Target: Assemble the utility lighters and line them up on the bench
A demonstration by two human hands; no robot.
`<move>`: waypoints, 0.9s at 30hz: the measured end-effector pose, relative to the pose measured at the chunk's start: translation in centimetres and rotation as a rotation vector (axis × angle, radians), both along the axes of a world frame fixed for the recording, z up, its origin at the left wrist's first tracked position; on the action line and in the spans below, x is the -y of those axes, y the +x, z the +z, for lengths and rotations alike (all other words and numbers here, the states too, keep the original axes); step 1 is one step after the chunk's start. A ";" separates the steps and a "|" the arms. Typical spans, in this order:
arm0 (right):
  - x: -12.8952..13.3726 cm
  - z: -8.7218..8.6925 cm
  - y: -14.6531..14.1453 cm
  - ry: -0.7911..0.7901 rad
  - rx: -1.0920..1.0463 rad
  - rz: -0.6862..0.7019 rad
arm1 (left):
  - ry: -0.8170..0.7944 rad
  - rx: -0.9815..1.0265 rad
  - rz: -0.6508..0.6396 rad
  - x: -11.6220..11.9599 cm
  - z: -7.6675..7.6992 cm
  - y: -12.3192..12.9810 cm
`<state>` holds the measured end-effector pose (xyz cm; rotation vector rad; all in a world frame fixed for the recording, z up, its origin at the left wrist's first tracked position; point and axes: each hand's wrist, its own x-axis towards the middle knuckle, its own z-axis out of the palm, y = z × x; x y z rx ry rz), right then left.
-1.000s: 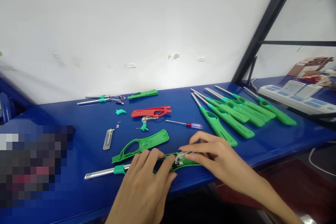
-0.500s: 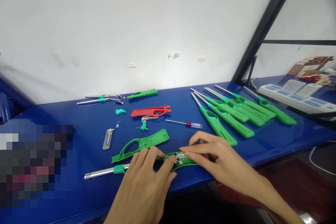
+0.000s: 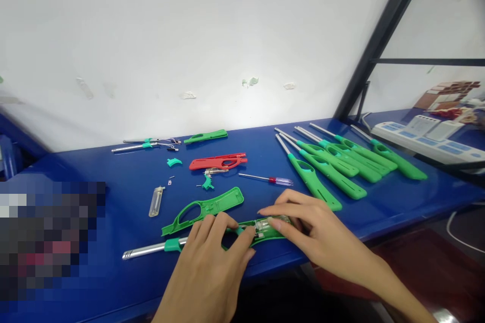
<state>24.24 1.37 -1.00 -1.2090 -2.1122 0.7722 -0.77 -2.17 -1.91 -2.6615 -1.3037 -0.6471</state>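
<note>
An opened green long-nosed lighter [image 3: 172, 245] lies across the front of the table, its metal tube pointing left. My left hand [image 3: 212, 257] is closed over its middle, thumb and forefinger pressing near the trigger parts; the palm hides much of the handle. A clear fuel tank [image 3: 262, 224] sits in the handle's right part. My right hand [image 3: 318, 224] holds the tank and handle end between thumb and fingers, the forefinger stretched out above. Just behind lies the loose green half shell [image 3: 223, 203], inner side up.
Several assembled green lighters [image 3: 314, 179] lie at the right, beside a screwdriver [image 3: 280, 180]. Further back are a red shell [image 3: 206, 162], a green shell [image 3: 206, 136] and metal tubes with wires [image 3: 132, 148]. Another fuel tank [image 3: 155, 202] and teal triggers [image 3: 174, 162] lie left.
My right thumb and forefinger have shifted slightly, and more of the clear tank shows in the handle. My left hand stays nearly in place.
</note>
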 end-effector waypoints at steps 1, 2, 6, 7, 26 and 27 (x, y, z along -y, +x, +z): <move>0.0 -0.1 0.0 0.017 -0.012 -0.015 | 0.008 -0.002 -0.001 0.0 0.1 0.1; 0.0 -0.3 0.1 0.035 -0.027 -0.035 | 0.019 -0.007 -0.004 -0.1 0.1 0.2; -0.1 -0.7 0.5 0.098 -0.105 -0.116 | 0.093 -0.070 0.004 0.2 0.2 0.5; -0.2 -0.7 0.5 0.113 -0.119 -0.128 | 0.119 -0.089 0.012 0.4 0.1 0.6; -6.6 3.8 -5.1 0.431 0.489 0.455 | 0.223 0.093 0.225 0.4 3.2 -6.3; -6.6 4.0 -4.9 0.427 0.483 0.445 | 0.235 0.082 0.229 0.2 3.1 -6.4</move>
